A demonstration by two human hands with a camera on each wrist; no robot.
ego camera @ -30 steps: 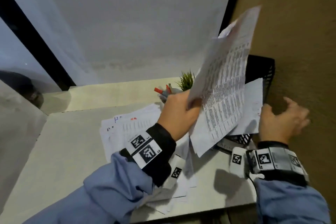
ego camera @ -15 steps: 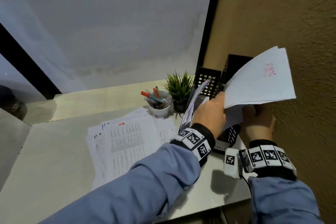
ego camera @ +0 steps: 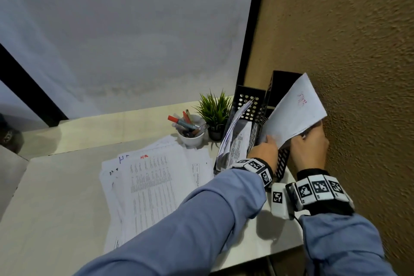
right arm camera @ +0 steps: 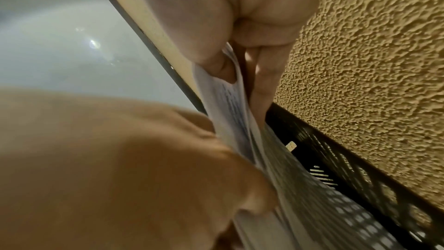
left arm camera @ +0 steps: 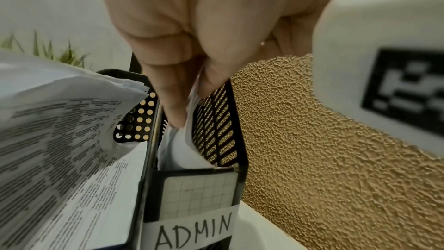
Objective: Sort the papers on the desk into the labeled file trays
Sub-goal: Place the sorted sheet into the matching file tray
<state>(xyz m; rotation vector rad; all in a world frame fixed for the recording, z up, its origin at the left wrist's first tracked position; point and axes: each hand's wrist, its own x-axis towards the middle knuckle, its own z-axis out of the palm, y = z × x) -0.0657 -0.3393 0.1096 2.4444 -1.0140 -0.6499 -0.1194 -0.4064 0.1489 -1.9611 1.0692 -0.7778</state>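
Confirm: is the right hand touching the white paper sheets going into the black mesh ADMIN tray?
Touching. The right wrist view shows the right hand with thumb and fingers pinching the white paper sheets above the black mesh ADMIN tray; the head view agrees.

The ADMIN tray [ego camera: 281, 161] stands tight against the textured wall [ego camera: 358, 74]; the other tray [ego camera: 248, 98] touches its left side. Left of the paper pile [ego camera: 152, 186], the counter [ego camera: 56, 208] is open.

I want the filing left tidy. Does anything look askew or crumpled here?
Yes. The papers in the left tray bow and sag out over its side. The sheets going into the ADMIN tray stand tilted, not yet seated.
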